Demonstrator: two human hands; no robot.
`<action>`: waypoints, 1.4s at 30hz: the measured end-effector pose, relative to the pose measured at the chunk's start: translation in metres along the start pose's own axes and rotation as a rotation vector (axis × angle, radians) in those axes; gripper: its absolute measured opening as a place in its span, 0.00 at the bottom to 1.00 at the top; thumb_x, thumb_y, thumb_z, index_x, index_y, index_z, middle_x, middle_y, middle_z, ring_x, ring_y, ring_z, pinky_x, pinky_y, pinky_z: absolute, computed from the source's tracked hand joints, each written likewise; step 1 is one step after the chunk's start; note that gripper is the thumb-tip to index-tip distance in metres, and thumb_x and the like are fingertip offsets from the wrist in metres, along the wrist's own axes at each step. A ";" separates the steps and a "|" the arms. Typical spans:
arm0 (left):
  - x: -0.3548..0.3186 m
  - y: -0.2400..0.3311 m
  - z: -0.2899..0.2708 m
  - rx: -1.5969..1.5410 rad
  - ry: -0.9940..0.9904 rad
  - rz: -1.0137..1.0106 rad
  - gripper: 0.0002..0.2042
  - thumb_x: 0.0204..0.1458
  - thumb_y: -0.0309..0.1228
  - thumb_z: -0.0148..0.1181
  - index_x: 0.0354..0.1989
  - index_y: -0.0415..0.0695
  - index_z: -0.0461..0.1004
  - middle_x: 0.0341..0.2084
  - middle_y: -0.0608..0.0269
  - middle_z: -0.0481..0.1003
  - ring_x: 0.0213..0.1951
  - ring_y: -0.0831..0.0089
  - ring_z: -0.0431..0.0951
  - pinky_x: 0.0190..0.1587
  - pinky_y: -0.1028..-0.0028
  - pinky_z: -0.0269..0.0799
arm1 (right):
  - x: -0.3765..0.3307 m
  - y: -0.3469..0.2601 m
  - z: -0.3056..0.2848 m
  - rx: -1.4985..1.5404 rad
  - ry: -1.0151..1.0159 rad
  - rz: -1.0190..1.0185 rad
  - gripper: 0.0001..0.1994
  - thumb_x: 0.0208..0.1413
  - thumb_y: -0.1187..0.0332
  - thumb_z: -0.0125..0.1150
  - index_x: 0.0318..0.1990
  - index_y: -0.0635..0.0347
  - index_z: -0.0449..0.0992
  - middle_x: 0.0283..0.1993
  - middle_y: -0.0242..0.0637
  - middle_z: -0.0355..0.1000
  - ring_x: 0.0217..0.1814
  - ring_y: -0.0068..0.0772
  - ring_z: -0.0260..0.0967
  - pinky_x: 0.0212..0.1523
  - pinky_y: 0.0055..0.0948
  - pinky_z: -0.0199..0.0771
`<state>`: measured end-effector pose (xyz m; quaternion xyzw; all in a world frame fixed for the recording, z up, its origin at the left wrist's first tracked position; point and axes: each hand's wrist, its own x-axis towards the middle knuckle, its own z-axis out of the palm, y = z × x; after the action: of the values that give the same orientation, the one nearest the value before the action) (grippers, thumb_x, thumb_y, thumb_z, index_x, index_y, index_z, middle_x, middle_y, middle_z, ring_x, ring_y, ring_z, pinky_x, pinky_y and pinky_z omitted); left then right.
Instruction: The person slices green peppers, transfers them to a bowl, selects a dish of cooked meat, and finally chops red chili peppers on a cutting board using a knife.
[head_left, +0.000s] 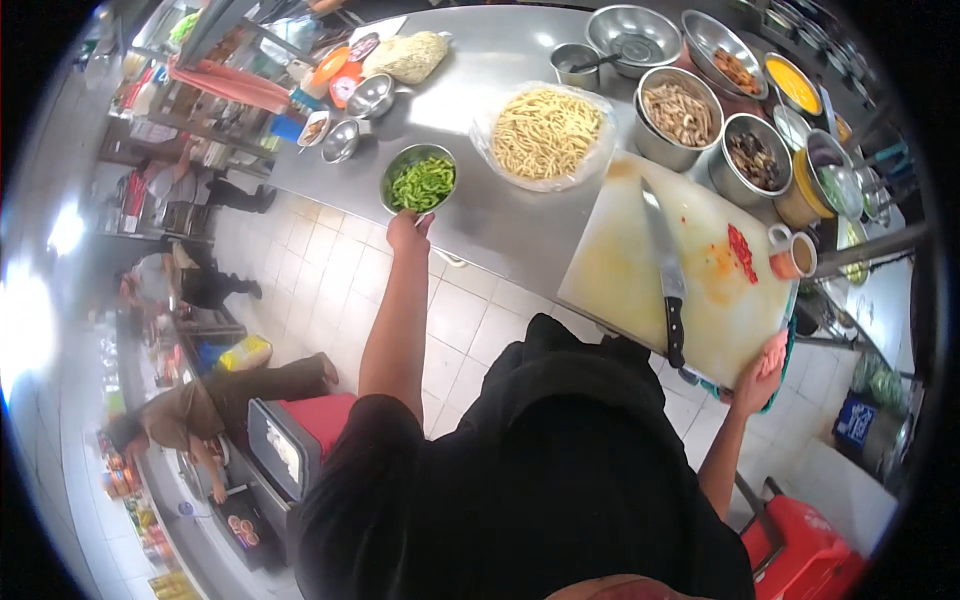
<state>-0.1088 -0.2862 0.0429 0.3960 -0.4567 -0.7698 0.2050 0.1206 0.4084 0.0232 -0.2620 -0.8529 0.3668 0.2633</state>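
Bowl (401,156) of green veg (421,184), gripped at its near rim by the L hand (408,232) at the steel table's (510,220) edge, is best kept level w/ a firm pinch vs. spills, as the R hand (757,388) grips prob. a pink cloth (772,355) by the cutting board's (620,260) corner.

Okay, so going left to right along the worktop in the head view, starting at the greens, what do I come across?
Greens, noodles, knife, chopped red pieces, orange cup.
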 end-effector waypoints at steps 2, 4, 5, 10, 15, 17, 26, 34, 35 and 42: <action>0.004 0.005 0.011 -0.043 0.026 -0.008 0.14 0.54 0.18 0.52 0.49 0.26 0.67 0.46 0.43 0.69 0.40 0.52 0.78 0.36 0.62 0.88 | -0.002 0.012 0.002 -0.074 -0.018 0.057 0.30 0.66 0.55 0.50 0.67 0.70 0.64 0.69 0.50 0.66 0.70 0.42 0.64 0.67 0.31 0.60; 0.014 0.006 0.029 -0.026 0.046 -0.016 0.13 0.54 0.19 0.53 0.48 0.27 0.67 0.45 0.45 0.69 0.40 0.53 0.78 0.36 0.63 0.88 | 0.001 0.023 -0.001 -0.048 -0.041 0.055 0.33 0.66 0.50 0.51 0.68 0.69 0.62 0.71 0.49 0.63 0.71 0.41 0.62 0.68 0.32 0.60; 0.023 0.008 0.036 -0.019 0.057 -0.015 0.13 0.54 0.19 0.53 0.47 0.27 0.67 0.45 0.46 0.69 0.39 0.54 0.78 0.35 0.64 0.88 | 0.004 0.019 0.001 0.001 -0.047 0.034 0.34 0.66 0.49 0.51 0.69 0.68 0.62 0.71 0.49 0.63 0.71 0.41 0.62 0.68 0.33 0.59; 0.073 0.014 0.092 -0.001 0.019 -0.018 0.11 0.54 0.20 0.53 0.45 0.30 0.69 0.42 0.49 0.70 0.38 0.59 0.77 0.32 0.65 0.87 | 0.001 0.023 -0.014 0.099 -0.086 0.015 0.30 0.67 0.49 0.50 0.66 0.63 0.64 0.66 0.44 0.68 0.66 0.39 0.65 0.68 0.33 0.59; 0.130 0.007 0.156 -0.044 -0.079 -0.060 0.12 0.54 0.20 0.52 0.47 0.30 0.68 0.43 0.50 0.69 0.39 0.58 0.77 0.32 0.66 0.86 | -0.038 0.000 -0.043 0.114 0.160 0.164 0.20 0.65 0.56 0.54 0.54 0.62 0.66 0.52 0.41 0.70 0.48 0.34 0.67 0.49 0.31 0.67; 0.152 0.004 0.177 -0.025 -0.186 -0.074 0.13 0.55 0.20 0.52 0.49 0.31 0.67 0.43 0.50 0.69 0.39 0.57 0.76 0.33 0.65 0.86 | -0.066 -0.015 -0.045 0.222 0.418 0.303 0.16 0.64 0.59 0.56 0.49 0.63 0.67 0.46 0.40 0.70 0.40 0.32 0.68 0.40 0.31 0.71; 0.165 -0.012 0.183 0.185 -0.406 0.032 0.16 0.61 0.30 0.54 0.56 0.41 0.67 0.47 0.55 0.71 0.43 0.62 0.75 0.40 0.61 0.79 | -0.121 -0.104 0.006 0.378 0.311 0.424 0.30 0.62 0.54 0.64 0.63 0.66 0.67 0.55 0.43 0.72 0.53 0.33 0.72 0.52 0.34 0.76; 0.012 -0.038 0.079 0.264 -0.949 -0.365 0.14 0.63 0.34 0.56 0.54 0.46 0.69 0.49 0.61 0.75 0.47 0.66 0.77 0.46 0.61 0.77 | -0.120 -0.307 0.127 0.591 -0.340 0.387 0.28 0.61 0.51 0.61 0.61 0.61 0.70 0.55 0.37 0.73 0.54 0.29 0.71 0.51 0.31 0.74; -0.007 -0.044 0.068 0.244 -1.001 -0.485 0.14 0.65 0.36 0.54 0.55 0.45 0.68 0.49 0.60 0.75 0.48 0.65 0.77 0.47 0.60 0.77 | -0.118 -0.316 0.146 0.647 -0.481 0.337 0.28 0.59 0.53 0.66 0.62 0.60 0.70 0.57 0.37 0.72 0.54 0.29 0.71 0.51 0.32 0.74; -0.041 -0.064 0.050 -0.119 -0.945 -1.022 0.21 0.69 0.42 0.38 0.59 0.41 0.68 0.50 0.58 0.76 0.49 0.64 0.78 0.51 0.64 0.77 | -0.086 -0.243 0.155 -0.195 -0.230 -0.026 0.31 0.48 0.69 0.71 0.62 0.64 0.69 0.58 0.55 0.71 0.62 0.56 0.68 0.60 0.43 0.70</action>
<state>-0.1213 -0.1993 0.0180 0.1722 -0.2107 -0.8832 -0.3820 0.0218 0.1331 0.0950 -0.2319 -0.9122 0.3064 0.1420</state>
